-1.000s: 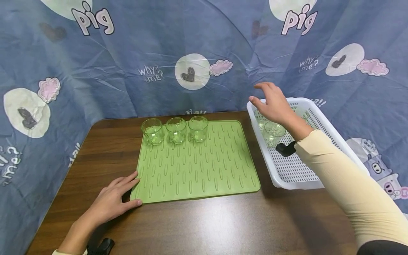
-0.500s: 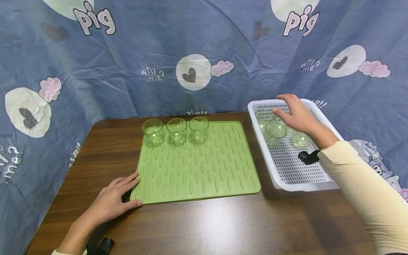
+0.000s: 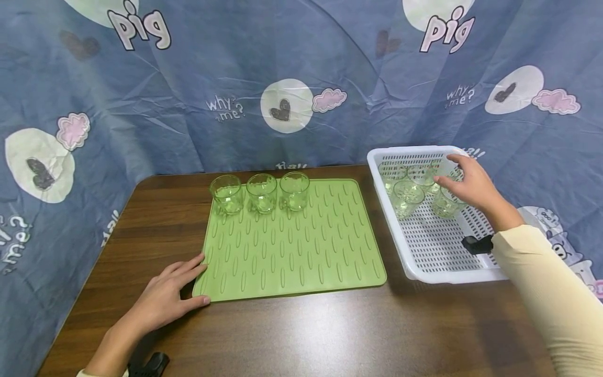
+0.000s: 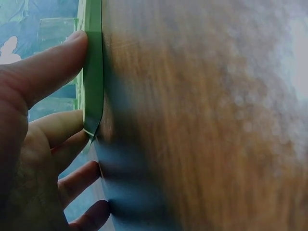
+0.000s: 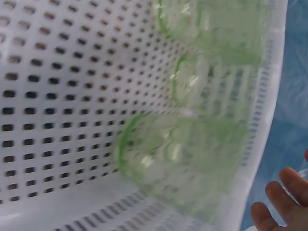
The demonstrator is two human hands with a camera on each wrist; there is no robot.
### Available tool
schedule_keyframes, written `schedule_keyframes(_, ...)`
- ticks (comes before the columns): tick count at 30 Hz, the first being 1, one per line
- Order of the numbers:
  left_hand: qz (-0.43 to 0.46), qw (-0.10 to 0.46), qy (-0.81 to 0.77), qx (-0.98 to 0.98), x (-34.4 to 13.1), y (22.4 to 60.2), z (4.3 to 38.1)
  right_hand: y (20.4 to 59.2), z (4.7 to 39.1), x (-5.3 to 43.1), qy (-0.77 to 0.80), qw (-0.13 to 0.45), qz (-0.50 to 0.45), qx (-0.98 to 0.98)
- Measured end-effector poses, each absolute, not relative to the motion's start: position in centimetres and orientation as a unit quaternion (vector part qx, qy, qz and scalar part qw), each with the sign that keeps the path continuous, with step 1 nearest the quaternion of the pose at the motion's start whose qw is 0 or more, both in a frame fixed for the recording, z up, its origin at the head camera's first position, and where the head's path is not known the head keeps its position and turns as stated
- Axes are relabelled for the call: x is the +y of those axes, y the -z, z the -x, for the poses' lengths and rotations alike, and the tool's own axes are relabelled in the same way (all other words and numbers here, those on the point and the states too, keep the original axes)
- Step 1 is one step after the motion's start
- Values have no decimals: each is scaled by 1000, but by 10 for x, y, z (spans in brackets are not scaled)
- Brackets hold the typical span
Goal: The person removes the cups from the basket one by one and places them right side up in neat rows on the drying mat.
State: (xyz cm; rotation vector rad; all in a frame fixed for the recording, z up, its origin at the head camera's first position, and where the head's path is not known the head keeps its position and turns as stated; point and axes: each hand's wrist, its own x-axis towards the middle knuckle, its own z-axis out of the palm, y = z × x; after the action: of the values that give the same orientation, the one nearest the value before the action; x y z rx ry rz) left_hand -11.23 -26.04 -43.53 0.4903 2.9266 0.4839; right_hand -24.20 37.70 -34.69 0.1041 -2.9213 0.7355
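My left hand (image 3: pixel 165 296) rests on the front left corner of a green drying mat (image 3: pixel 301 251), fingers spread and relaxed; in the left wrist view the thumb (image 4: pixel 62 62) touches the mat's edge. Three green-tinted glasses, a left one (image 3: pixel 227 195), a middle one (image 3: pixel 261 195) and a right one (image 3: pixel 294 192), stand in a row along the mat's back edge. Above the right side of a white plastic basket (image 3: pixel 433 256) is my right hand (image 3: pixel 476 186), holding nothing, thumb and fingers apart. Just below it is a glass (image 3: pixel 444 205), partly covered by the hand.
Several more glasses stand in the basket's back part, one of them (image 3: pixel 406 200) near its left wall. The brown wooden table (image 3: pixel 330 335) carries mat and basket. Behind it hangs a blue printed cloth (image 3: pixel 188 104).
My right hand has moved right and down, from over the basket's back left corner to its right side, uncovering glasses there. My left hand has stayed on the mat's corner.
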Motion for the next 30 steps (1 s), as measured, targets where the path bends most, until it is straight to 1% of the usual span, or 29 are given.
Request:
schedule_keyframes(6,-162,64,-161,971,-261,436,112,361,244,389,-254,44,-19,-966)
schedule_keyframes(17,-164,58,-155,972,-259,436,111,364,243,394,-260,6,-13,-966)
schedule_keyframes(22,-164,64,-155,972,-259,437,112,370,242,396,-271,-10,-11,-963)
schedule_keyframes(30,-163,63,-159,972,-260,437,112,373,240,397,-275,-18,0,-961)
